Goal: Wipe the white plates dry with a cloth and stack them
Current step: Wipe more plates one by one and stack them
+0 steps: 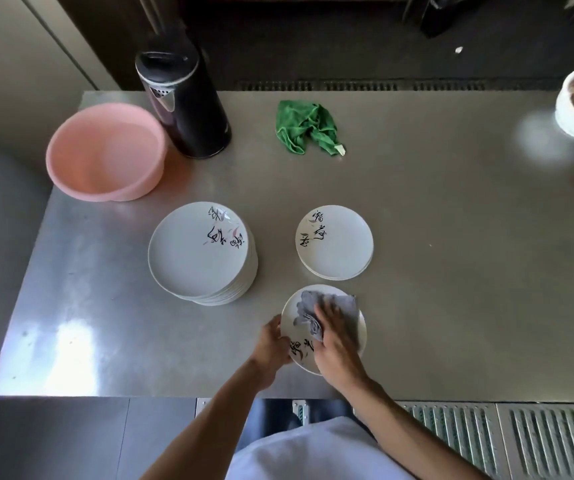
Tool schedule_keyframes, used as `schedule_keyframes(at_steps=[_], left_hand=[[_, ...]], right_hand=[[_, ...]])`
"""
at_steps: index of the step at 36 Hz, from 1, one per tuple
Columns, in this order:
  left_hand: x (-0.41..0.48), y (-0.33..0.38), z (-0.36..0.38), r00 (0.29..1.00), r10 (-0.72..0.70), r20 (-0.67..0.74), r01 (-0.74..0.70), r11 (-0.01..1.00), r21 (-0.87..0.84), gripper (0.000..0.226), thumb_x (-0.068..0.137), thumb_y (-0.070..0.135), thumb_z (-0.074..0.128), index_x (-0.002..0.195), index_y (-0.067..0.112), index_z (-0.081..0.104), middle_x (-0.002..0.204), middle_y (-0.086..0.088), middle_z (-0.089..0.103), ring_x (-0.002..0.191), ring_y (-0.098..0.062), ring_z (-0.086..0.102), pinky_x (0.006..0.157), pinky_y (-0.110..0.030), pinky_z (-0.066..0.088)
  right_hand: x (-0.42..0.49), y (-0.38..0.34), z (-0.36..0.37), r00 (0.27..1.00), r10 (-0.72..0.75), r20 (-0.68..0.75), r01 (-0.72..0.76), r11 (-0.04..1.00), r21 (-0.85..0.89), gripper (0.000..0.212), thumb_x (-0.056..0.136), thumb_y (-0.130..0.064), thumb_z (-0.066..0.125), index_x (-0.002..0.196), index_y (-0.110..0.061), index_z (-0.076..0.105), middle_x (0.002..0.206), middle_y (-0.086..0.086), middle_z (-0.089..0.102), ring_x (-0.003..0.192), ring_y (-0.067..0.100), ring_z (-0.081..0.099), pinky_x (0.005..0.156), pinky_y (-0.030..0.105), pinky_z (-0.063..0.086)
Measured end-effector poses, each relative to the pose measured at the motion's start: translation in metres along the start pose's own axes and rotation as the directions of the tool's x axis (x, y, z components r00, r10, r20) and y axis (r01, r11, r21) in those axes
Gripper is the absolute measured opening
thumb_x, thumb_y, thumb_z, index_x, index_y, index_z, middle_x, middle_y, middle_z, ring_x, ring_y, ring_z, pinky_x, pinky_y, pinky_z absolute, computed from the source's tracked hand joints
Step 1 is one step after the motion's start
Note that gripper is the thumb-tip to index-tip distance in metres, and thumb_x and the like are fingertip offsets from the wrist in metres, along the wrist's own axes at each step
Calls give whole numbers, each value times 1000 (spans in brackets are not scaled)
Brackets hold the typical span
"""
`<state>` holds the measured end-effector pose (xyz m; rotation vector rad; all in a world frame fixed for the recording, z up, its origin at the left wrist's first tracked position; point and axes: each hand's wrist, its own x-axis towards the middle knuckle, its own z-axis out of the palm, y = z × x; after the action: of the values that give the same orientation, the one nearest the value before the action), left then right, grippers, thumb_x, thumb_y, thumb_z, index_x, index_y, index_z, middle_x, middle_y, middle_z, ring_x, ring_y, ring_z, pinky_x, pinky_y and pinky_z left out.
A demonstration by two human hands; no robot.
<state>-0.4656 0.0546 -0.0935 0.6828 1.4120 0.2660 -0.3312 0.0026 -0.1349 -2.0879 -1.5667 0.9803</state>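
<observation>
Left hand (273, 344) grips the near-left rim of a round white plate with black brushwork (296, 348) — right hand (335, 336) lies on top, fingers flat, pressing a crumpled grey cloth (308, 311) into it.

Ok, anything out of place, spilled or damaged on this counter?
Nothing stands out. The left plate stack and right plate stack sit even, no spill shows, and the green cloth lies crumpled at the back.
</observation>
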Motion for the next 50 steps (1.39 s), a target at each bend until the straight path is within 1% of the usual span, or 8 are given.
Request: schedule_keyframes(at_steps=[5,10,21,26,31,38,43,50], left_hand=[[6,-1,-11,998,35,56,-31,997,-64,49,89,-22,42,121,7,65,110,-23,72,94,-32,71,86,-61,58],[12,-4,-26,999,-27,27,31,989,-147,53,88,-25,37,116,8,67,104,-21,72,85,-29,73,63,-38,60],[19,-1,-19,998,26,62,-21,996,-81,59,92,-25,28,134,7,54,117,-27,67,100,-36,67,84,-54,58],[14,-1,-26,997,33,69,-27,995,-94,62,87,-30,31,124,8,63,109,-21,72,91,-29,72,77,-48,62],[13,-6,-35,997,-11,82,19,995,-103,62,88,-29,33,135,5,56,118,-27,68,96,-32,70,83,-52,62],[3,-6,-21,993,36,110,-35,999,-18,56,93,-22,32,135,7,57,109,-24,70,95,-32,69,91,-61,56],[1,-1,-22,994,54,95,-57,998,32,50,92,-23,36,125,4,62,113,-24,72,110,-43,68,93,-66,54],[-2,1,-18,997,44,71,-45,999,20,51,96,-20,33,134,6,56,120,-31,66,109,-45,66,96,-69,51]], right_hand=[[8,3,14,950,-177,257,227,958,-176,66,102,-22,46,159,-14,14,166,7,-2,154,30,-7,118,27,-19],[-18,27,-1,825,-387,412,488,856,-173,53,105,-27,34,157,-20,27,165,-8,10,153,10,-2,124,27,-5],[18,12,-3,968,-81,239,160,930,-331,67,100,-24,42,159,-8,14,167,13,-2,154,30,-3,125,40,-3],[14,-5,4,840,-463,282,514,846,-142,57,102,-23,41,154,-5,26,159,0,7,149,5,-19,124,28,1],[-15,38,-5,767,-457,450,594,771,-229,57,106,-36,30,160,-29,13,166,-10,-3,153,9,-8,125,32,-1],[7,8,6,982,-39,187,95,950,-299,62,107,-43,27,157,-20,0,160,0,-19,150,24,-21,121,32,-18],[5,10,5,890,-276,363,358,916,-181,57,105,-47,24,156,-29,3,161,-16,-11,151,7,-17,120,24,-16],[11,10,4,960,-108,257,176,950,-259,57,106,-47,20,156,-24,5,161,-10,-14,152,16,-17,121,29,-16]])
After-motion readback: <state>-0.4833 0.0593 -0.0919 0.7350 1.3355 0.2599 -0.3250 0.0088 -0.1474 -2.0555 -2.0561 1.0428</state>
